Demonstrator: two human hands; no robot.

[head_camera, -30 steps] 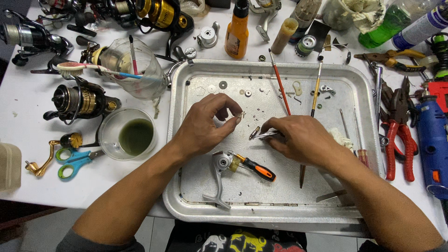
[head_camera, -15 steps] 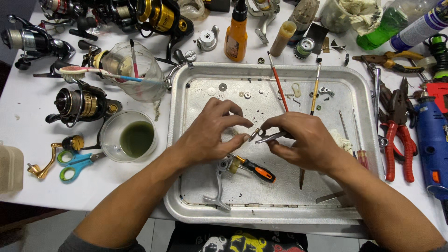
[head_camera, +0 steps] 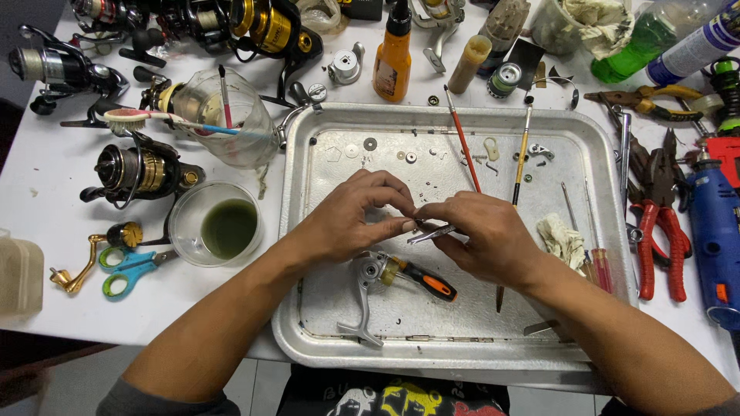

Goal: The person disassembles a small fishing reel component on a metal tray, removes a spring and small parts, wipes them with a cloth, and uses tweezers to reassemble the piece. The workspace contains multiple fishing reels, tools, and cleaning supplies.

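Head view, two hands at frame centre, left hand [head_camera: 347, 219] and right hand [head_camera: 482, 235] each pinching one small silver metal part [head_camera: 430, 233], above one dented silver metal tray [head_camera: 617, 308], two red-handled paintbrushes [head_camera: 462, 139] at upper centre.

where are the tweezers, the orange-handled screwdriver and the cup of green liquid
tweezers [head_camera: 432, 233]: head view, on the metal arms between the two hands.
orange-handled screwdriver [head_camera: 428, 282]: head view, on its black and orange handle.
cup of green liquid [head_camera: 229, 228]: head view, on the green liquid's surface.

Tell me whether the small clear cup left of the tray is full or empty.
Partly full: the clear cup stands upright on the white table with dark green liquid pooled low inside.
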